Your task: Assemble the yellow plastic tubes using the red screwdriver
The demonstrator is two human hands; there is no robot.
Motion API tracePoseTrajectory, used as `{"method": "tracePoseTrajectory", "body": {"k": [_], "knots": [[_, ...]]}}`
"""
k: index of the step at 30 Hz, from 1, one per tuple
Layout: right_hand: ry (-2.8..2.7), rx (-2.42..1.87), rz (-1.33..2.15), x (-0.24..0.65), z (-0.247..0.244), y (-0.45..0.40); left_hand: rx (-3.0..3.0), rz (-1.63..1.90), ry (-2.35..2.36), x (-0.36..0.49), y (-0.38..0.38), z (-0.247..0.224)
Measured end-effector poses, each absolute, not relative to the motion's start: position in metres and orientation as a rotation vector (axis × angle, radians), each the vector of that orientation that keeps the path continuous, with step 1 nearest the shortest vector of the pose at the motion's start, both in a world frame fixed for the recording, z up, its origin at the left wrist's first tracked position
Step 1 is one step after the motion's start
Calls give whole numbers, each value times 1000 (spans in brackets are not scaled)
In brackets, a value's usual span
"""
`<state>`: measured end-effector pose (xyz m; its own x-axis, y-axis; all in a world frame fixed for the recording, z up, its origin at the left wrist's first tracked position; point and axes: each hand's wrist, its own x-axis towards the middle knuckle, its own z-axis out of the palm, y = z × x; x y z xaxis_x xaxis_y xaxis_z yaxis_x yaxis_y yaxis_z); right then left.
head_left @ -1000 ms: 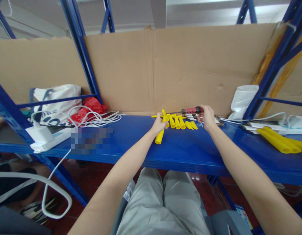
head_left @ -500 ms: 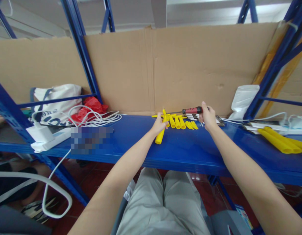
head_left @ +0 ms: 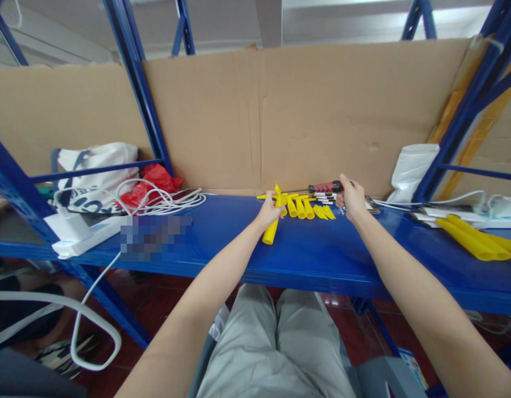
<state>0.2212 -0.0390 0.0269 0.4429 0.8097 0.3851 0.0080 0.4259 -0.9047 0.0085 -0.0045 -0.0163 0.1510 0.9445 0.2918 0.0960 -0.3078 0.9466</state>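
Observation:
My left hand (head_left: 269,213) is closed around a yellow plastic piece (head_left: 270,232) with a tube-like lower end and crossing arms, held over the blue shelf (head_left: 222,232). My right hand (head_left: 352,200) grips the red and black handle of a screwdriver (head_left: 325,188). Its shaft points left and meets the upper part of the yellow piece; the exact contact is too small to tell. Between my hands lie several yellow tubes (head_left: 300,208), small yellow pointed pieces (head_left: 324,212) and white-and-black parts (head_left: 325,198). Tiny parts lie beside my right hand.
Larger yellow tubes (head_left: 474,240) lie at the right. White cables (head_left: 168,202), a red bag (head_left: 151,182), a cloth bag (head_left: 101,171) and a power strip (head_left: 89,237) sit at the left. Cardboard (head_left: 321,110) stands behind. A white pouch (head_left: 412,171) leans at the back right.
The screwdriver handle and my right hand have shifted very slightly. My left hand and the yellow piece look the same.

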Motion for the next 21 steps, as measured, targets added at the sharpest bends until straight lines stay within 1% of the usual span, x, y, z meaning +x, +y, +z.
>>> {"method": "tracePoseTrajectory", "body": {"k": [5,11,17,21], "knots": [[-950,-1021,673,221,29,-41,1574,1259,1043,9,-7,-14],[-1027,-1008,628,225,25,-38,1556,1272,1003,8,-3,-17],[-968,-1019,692,221,29,-41,1570,1271,1010,8,0,-19],[-997,-1028,646,220,28,-41,1570,1269,1035,8,-3,-17]]}}
